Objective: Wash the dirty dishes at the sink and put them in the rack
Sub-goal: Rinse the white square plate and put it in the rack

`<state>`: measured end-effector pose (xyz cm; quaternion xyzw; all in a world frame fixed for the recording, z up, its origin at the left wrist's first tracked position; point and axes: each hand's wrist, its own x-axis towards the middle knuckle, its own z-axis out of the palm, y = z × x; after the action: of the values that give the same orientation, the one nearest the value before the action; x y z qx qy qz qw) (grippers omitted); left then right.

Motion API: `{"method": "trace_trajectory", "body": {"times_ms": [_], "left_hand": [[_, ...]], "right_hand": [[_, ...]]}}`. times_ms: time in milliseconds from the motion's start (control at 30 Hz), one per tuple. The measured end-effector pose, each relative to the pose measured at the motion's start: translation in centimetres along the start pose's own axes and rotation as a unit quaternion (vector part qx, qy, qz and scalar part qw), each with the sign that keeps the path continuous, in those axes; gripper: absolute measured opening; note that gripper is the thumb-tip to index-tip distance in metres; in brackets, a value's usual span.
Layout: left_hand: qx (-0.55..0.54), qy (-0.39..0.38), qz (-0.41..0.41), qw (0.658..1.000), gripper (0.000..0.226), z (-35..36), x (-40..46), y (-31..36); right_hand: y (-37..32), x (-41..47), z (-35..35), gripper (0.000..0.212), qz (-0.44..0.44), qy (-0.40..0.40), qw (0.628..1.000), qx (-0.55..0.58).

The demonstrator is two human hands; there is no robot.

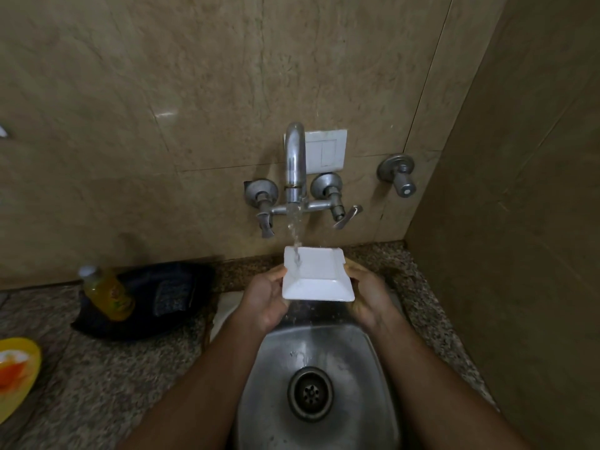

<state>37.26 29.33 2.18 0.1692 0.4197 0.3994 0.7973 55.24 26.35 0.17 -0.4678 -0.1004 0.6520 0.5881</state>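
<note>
The steel sink [324, 368], set into the speckled bench [97, 368], is taken as landmark. Above its rear edge, under the running tap [294, 164], a square white dish [316, 276] is held tilted. The dish is judged stiff, breakable and slippery when wet; opposite rims are best gripped. The left hand [264, 297] and right hand [367, 293] are curled around its side edges.

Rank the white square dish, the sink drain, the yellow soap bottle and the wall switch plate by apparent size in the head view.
1. White square dish, held nearest the camera.
2. Yellow soap bottle and wall switch plate: too alike to rank, and the tap hides part of the plate.
3. Sink drain.
</note>
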Motion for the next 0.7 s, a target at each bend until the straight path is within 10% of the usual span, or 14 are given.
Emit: {"method": "trace_trajectory", "body": {"times_ms": [333, 700], "left_hand": [[0.066, -0.079, -0.008, 0.995, 0.038, -2.1, -1.6, -0.2], [0.227, 0.032, -0.076, 0.970, 0.050, -6.0, -3.7, -0.4]], "right_hand": [[1.1, -0.4, -1.2, 0.039, 0.033, -0.002, 0.999, 0.004], [3.7, -1.9, 1.7, 0.025, 0.006, -0.043, 0.999, -0.021]]}}
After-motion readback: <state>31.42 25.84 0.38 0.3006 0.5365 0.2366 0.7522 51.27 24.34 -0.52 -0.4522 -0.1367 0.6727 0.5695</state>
